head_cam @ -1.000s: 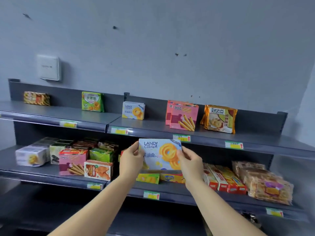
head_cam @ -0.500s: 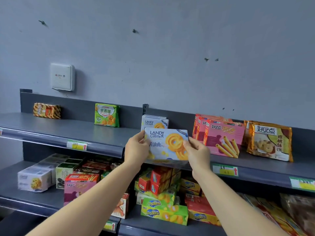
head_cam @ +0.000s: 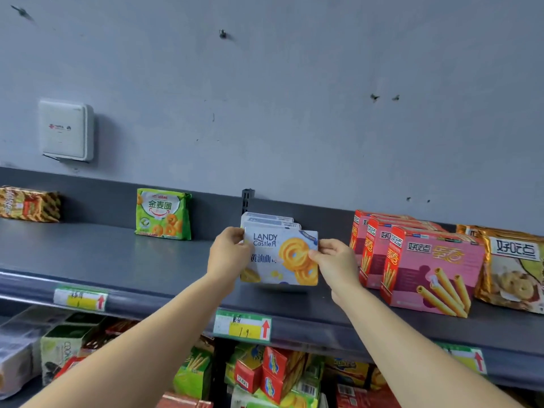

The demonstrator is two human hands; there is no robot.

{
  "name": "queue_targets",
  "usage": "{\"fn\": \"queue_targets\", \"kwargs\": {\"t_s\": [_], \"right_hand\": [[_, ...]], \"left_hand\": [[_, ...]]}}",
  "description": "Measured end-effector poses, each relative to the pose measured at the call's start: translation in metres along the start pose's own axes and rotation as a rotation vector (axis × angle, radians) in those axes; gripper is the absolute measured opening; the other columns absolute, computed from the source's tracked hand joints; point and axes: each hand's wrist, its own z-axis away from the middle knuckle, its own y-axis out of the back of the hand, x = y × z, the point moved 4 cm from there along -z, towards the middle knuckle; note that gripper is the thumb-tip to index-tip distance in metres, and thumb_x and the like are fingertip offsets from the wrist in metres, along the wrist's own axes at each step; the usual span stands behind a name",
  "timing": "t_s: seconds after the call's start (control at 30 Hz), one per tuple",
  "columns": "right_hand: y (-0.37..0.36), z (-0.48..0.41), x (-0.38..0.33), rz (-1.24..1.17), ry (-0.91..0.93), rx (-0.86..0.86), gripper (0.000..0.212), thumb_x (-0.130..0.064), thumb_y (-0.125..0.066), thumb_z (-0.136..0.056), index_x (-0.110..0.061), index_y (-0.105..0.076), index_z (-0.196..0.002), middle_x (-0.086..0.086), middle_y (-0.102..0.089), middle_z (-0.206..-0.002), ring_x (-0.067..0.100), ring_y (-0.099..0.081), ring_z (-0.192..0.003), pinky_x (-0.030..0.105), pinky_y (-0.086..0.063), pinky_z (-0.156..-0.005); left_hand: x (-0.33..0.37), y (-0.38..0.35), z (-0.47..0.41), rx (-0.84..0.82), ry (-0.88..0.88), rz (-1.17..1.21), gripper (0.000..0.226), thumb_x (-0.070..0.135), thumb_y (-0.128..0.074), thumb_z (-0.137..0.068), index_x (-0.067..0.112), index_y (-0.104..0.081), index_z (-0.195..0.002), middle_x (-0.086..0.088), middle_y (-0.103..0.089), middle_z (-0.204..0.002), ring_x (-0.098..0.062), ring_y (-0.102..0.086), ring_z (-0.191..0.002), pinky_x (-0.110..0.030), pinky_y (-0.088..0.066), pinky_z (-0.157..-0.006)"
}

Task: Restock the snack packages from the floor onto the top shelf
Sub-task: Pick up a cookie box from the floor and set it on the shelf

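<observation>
Placement step: left hand [head_cam: 228,254] and right hand [head_cam: 335,260] pinch box [head_cam: 279,257] over top shelf [head_cam: 117,260]; next, seat it, then release.

I've got bare top shelf [head_cam: 94,254] left of the cookie box [head_cam: 282,260], out to the green bag [head_cam: 163,214] far left. On the right, the pink boxes [head_cam: 426,269] crowd my right hand [head_cam: 335,263]. Stacked boxes [head_cam: 266,220] block the far side.

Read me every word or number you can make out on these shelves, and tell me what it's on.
"LANDY Castle": white-and-blue cookie box.
"金麦圈": green snack bag.
"好吃点": pink wafer-roll boxes and gold foil bag.
"19", handwritten: yellow price tag.
Other price tags, lower-shelf packs: too blurred.
</observation>
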Motion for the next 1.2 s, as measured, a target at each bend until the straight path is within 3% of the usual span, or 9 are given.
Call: {"fn": "queue_targets", "kwargs": {"t_s": [0.13, 0.3, 0.47, 0.7, 0.77, 0.87, 0.97, 1.03, 1.2], "right_hand": [[-0.018, -0.027, 0.015, 0.055, -0.027, -0.058, 0.022, 0.0, -0.071, -0.078, -0.019, -0.06, -0.079, -0.001, -0.069, -0.083, 0.015, -0.066, -0.078, 0.028, -0.051, -0.067], [-0.039, -0.05, 0.02, 0.108, -0.011, -0.117, 0.023, -0.003, -0.075, -0.069, -0.017, -0.06, -0.079, 0.005, -0.072, -0.088, 0.024, -0.07, -0.087, 0.047, -0.058, -0.08], [-0.051, -0.056, 0.022, 0.207, 0.041, -0.134, 0.026, -0.005, -0.077, -0.068, -0.017, -0.058, -0.08, 0.002, -0.069, -0.091, 0.022, -0.069, -0.086, 0.048, -0.058, -0.077], [-0.052, -0.057, 0.021, 0.241, 0.029, -0.13, 0.024, -0.003, -0.076, -0.072, -0.015, -0.058, -0.082, 0.004, -0.069, -0.091, 0.025, -0.069, -0.089, 0.046, -0.059, -0.077], [-0.051, -0.053, 0.021, 0.262, 0.029, -0.104, 0.024, -0.006, -0.077, -0.072, -0.018, -0.059, -0.083, 0.001, -0.07, -0.09, 0.02, -0.068, -0.088, 0.046, -0.058, -0.08], [-0.049, -0.045, 0.019, 0.279, 0.026, -0.066, 0.025, -0.011, -0.077, -0.073, -0.022, -0.059, -0.086, -0.004, -0.069, -0.088, 0.017, -0.068, -0.087, 0.045, -0.057, -0.083], [-0.04, -0.032, 0.016, 0.32, 0.018, -0.011, 0.022, -0.016, -0.075, -0.077, -0.022, -0.061, -0.093, -0.006, -0.066, -0.086, 0.017, -0.066, -0.089, 0.044, -0.056, -0.086], [-0.026, -0.021, 0.012, 0.38, 0.028, 0.05, 0.017, -0.019, -0.072, -0.08, -0.023, -0.062, -0.093, -0.009, -0.064, -0.085, 0.017, -0.065, -0.091, 0.04, -0.055, -0.085], [0.028, 0.018, -0.002, 0.553, 0.084, 0.218, 0.015, -0.02, -0.065, -0.088, -0.019, -0.066, -0.102, -0.009, -0.064, -0.09, 0.012, -0.061, -0.088, 0.022, -0.044, -0.068]], "left_hand": [[-0.015, -0.005, -0.029, 0.04, 0.047, -0.013, 0.017, 0.009, -0.058, -0.086, 0.017, -0.059, -0.101, -0.001, -0.066, -0.103, -0.019, -0.063, -0.09, -0.036, -0.054, -0.082], [-0.024, -0.002, -0.059, 0.102, 0.063, -0.015, 0.024, 0.022, -0.062, -0.087, 0.011, -0.061, -0.108, -0.001, -0.065, -0.104, -0.019, -0.06, -0.091, -0.033, -0.049, -0.075], [-0.031, 0.001, -0.076, 0.108, 0.084, 0.033, 0.028, 0.032, -0.062, -0.087, 0.013, -0.057, -0.108, 0.0, -0.063, -0.102, -0.018, -0.058, -0.09, -0.038, -0.051, -0.082], [-0.037, -0.006, -0.087, 0.005, 0.09, 0.01, 0.027, 0.031, -0.053, -0.091, 0.015, -0.052, -0.112, -0.004, -0.059, -0.11, -0.018, -0.056, -0.091, -0.03, -0.043, -0.069], [-0.038, -0.007, -0.09, -0.026, 0.077, -0.023, 0.036, 0.032, -0.051, -0.092, 0.014, -0.05, -0.122, -0.006, -0.057, -0.119, -0.02, -0.056, -0.098, -0.032, -0.046, -0.073], [-0.034, -0.007, -0.09, -0.054, -0.01, -0.116, 0.051, 0.032, -0.049, -0.093, 0.014, -0.038, -0.139, -0.008, -0.043, -0.137, -0.024, -0.049, -0.117, -0.039, -0.045, -0.094], [-0.016, -0.006, -0.083, -0.011, -0.217, -0.225, 0.049, 0.028, -0.051, -0.093, 0.017, -0.04, -0.139, -0.009, -0.037, -0.141, -0.028, -0.039, -0.128, -0.047, -0.033, -0.109], [0.002, -0.011, -0.072, -0.029, -0.352, -0.223, 0.045, 0.025, -0.054, -0.092, 0.017, -0.045, -0.135, -0.008, -0.04, -0.139, -0.027, -0.037, -0.13, -0.049, -0.029, -0.112], [0.039, -0.049, -0.032, -0.239, -0.569, -0.246, 0.034, 0.019, -0.055, -0.092, 0.013, -0.057, -0.125, -0.006, -0.054, -0.129, -0.025, -0.044, -0.125, -0.044, -0.027, -0.114]]}}
